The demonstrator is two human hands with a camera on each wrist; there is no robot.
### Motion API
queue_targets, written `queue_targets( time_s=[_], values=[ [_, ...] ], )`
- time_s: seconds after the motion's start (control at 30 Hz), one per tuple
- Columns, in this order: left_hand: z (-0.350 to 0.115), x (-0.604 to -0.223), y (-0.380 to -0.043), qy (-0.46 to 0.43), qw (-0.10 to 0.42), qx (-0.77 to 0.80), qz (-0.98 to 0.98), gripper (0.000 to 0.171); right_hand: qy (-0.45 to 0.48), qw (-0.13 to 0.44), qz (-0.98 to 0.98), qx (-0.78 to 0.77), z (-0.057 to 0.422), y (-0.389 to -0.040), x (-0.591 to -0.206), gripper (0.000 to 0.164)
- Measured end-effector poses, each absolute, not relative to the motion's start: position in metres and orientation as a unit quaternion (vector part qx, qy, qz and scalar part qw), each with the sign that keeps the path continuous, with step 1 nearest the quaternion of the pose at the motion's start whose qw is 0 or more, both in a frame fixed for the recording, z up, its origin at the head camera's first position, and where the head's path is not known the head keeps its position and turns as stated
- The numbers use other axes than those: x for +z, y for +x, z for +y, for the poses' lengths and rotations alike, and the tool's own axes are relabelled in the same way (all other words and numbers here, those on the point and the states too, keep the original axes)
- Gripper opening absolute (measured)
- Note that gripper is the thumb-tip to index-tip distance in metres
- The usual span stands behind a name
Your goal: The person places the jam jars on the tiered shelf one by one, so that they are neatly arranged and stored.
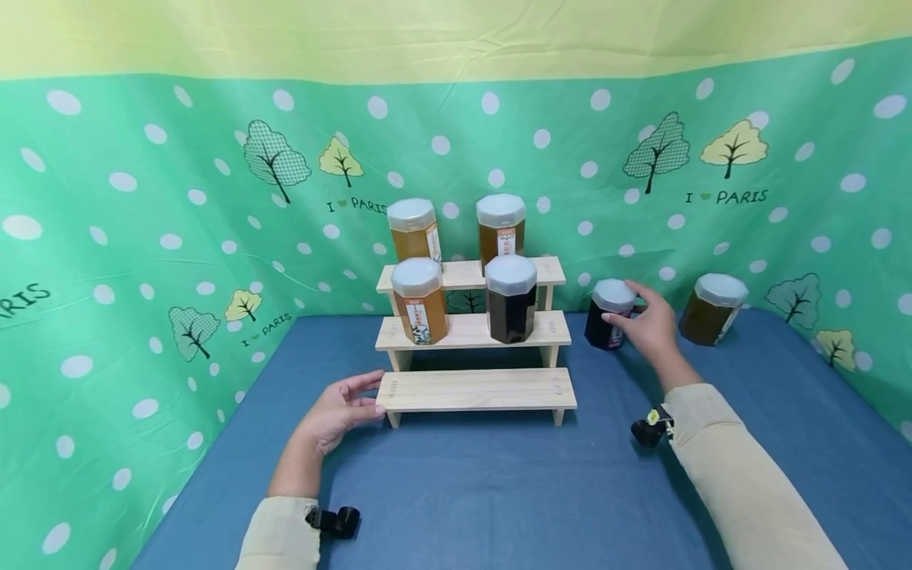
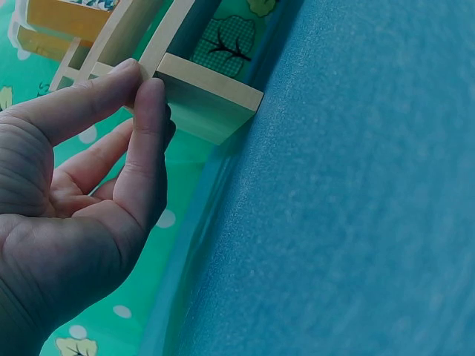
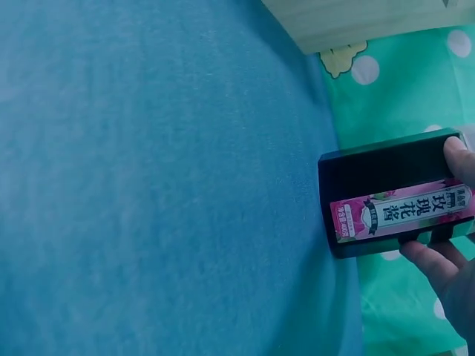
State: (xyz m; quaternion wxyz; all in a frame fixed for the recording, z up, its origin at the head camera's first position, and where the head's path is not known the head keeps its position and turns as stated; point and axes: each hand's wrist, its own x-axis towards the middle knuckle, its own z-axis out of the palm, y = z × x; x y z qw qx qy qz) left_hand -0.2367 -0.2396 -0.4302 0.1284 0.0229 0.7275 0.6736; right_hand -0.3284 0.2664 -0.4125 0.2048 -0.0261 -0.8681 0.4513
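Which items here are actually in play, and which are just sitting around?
In play:
- dark jar, gripped by the right hand
- wooden stepped rack, bottom step bare, its left end touched by the left hand

Sitting around:
- amber jar on the table, right of the hand
- four jars on the rack's upper steps
- tree-print backdrop

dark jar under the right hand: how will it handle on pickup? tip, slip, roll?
The dark jar looks full, so probably heavy for its size. Its faceted sides and flat base on the blue table suggest it won't roll and is unlikely to tip. The right hand grips its glossy sides, which may be slippery.
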Motion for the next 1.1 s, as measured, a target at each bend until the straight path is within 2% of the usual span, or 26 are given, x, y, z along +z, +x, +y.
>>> queue_targets(
  time_s=[1.1],
  values=[
    [-0.24,-0.432,-0.237,0.019,0.128,0.677,0.724,0.073,-0.043,0.226,-0.865,0.446,0.262,-0.273,-0.4,0.074]
  ],
)
